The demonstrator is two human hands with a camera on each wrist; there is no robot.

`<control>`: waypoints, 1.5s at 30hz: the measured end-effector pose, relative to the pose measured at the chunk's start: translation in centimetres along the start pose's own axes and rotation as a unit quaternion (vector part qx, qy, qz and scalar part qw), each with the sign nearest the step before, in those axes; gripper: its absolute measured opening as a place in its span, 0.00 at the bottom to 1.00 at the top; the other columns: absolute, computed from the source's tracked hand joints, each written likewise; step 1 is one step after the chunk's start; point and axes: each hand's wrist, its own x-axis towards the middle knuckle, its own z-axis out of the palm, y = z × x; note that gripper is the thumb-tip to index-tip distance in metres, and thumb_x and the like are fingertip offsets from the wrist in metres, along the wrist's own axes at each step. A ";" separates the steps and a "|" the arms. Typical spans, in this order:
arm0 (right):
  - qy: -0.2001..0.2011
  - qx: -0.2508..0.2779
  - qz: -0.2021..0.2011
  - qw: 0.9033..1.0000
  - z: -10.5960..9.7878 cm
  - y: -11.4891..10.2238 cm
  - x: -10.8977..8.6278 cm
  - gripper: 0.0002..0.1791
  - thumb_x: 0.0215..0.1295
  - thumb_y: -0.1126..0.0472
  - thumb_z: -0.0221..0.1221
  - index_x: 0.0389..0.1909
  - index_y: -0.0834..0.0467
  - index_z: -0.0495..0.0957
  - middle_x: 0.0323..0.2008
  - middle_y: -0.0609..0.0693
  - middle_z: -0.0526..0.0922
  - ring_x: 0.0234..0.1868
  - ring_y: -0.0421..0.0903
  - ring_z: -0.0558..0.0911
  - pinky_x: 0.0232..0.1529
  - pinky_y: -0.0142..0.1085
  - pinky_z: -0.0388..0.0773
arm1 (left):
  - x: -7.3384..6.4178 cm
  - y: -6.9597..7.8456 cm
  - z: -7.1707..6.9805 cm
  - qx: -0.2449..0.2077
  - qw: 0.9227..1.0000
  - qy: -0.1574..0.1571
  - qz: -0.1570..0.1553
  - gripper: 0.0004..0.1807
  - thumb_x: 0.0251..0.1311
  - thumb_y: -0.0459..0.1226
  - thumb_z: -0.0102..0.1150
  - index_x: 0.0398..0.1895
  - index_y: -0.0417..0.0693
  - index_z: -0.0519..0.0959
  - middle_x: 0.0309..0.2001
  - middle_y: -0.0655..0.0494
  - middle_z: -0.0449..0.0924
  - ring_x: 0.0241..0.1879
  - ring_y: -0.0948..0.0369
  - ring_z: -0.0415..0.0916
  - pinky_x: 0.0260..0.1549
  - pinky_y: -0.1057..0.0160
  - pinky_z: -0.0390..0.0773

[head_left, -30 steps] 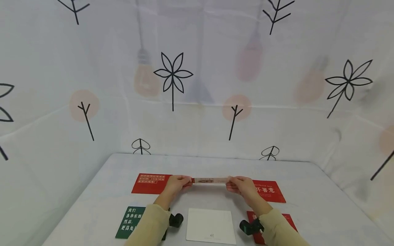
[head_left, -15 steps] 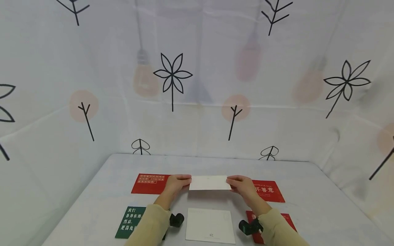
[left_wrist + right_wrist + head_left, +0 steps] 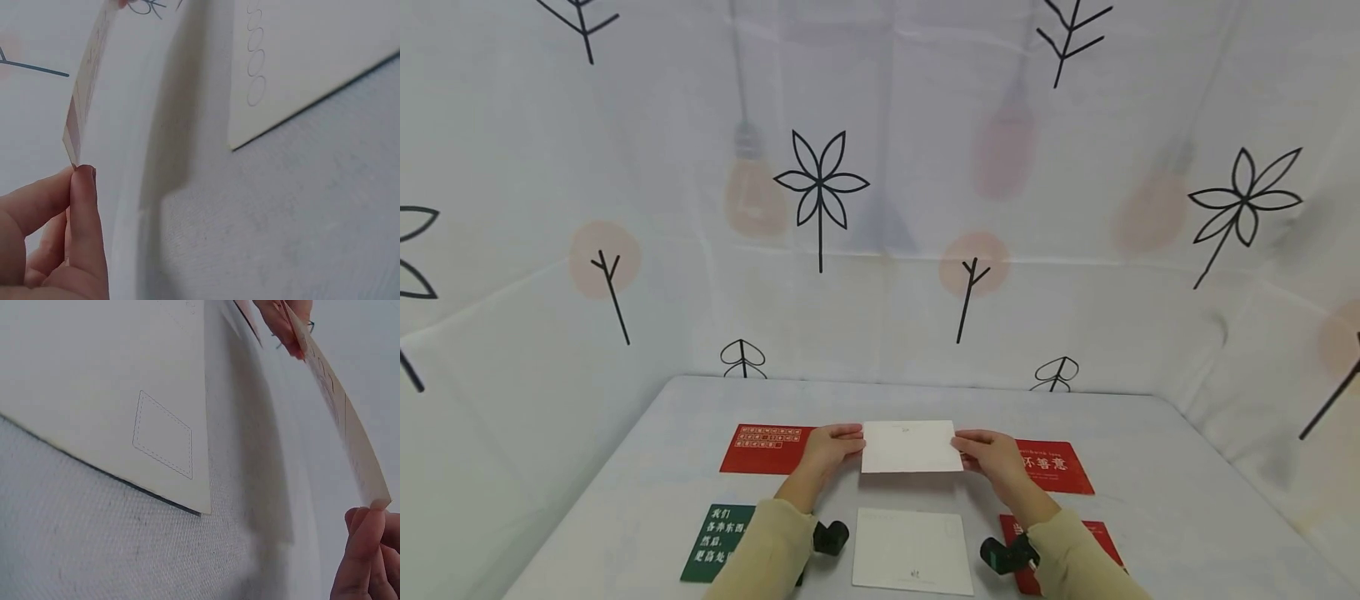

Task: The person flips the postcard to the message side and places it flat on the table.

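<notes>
A white table [image 3: 1150, 450] is spreading below. At six o'clock, a flat card [image 3: 913, 546] is lying on it. Toward twelve, a held card [image 3: 910, 447] is hanging in the air (its white side is showing). The left hand [image 3: 829, 447] is pinching it at nine, the right hand [image 3: 990, 452] at three, fingers clamped on it.

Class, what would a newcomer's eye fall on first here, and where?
The bold black flower on the pale backdrop, upper middle of the head view, probably comes first. Below, the left hand and right hand hold up a white card, red cards lying on both sides.
</notes>
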 end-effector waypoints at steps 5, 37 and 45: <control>0.001 -0.006 0.006 1.000 0.0 -0.1 -0.2 0.18 0.61 0.61 0.61 0.49 0.68 0.77 0.38 0.57 0.81 0.30 0.46 0.78 0.33 0.32 0.79 | -0.1 0.0 0.0 0.012 1.000 0.002 -0.012 0.17 0.54 0.29 0.63 0.48 0.36 0.79 0.39 0.47 0.81 0.35 0.59 0.80 0.37 0.63 0.80; -0.025 -0.069 0.021 0.997 0.3 1.1 0.7 0.19 0.58 0.66 0.61 0.51 0.65 0.76 0.32 0.54 0.81 0.28 0.46 0.79 0.35 0.35 0.80 | 0.1 -0.1 0.3 0.092 0.995 -0.025 -0.029 0.26 0.50 0.22 0.62 0.55 0.40 0.75 0.42 0.47 0.77 0.33 0.57 0.76 0.29 0.64 0.81; -0.017 -0.086 0.033 0.996 0.8 1.5 0.9 0.19 0.57 0.66 0.61 0.51 0.66 0.76 0.31 0.54 0.82 0.27 0.45 0.79 0.34 0.35 0.80 | 0.1 -0.1 0.4 0.115 0.992 -0.012 -0.039 0.25 0.49 0.22 0.63 0.54 0.39 0.75 0.39 0.48 0.78 0.29 0.58 0.75 0.26 0.66 0.80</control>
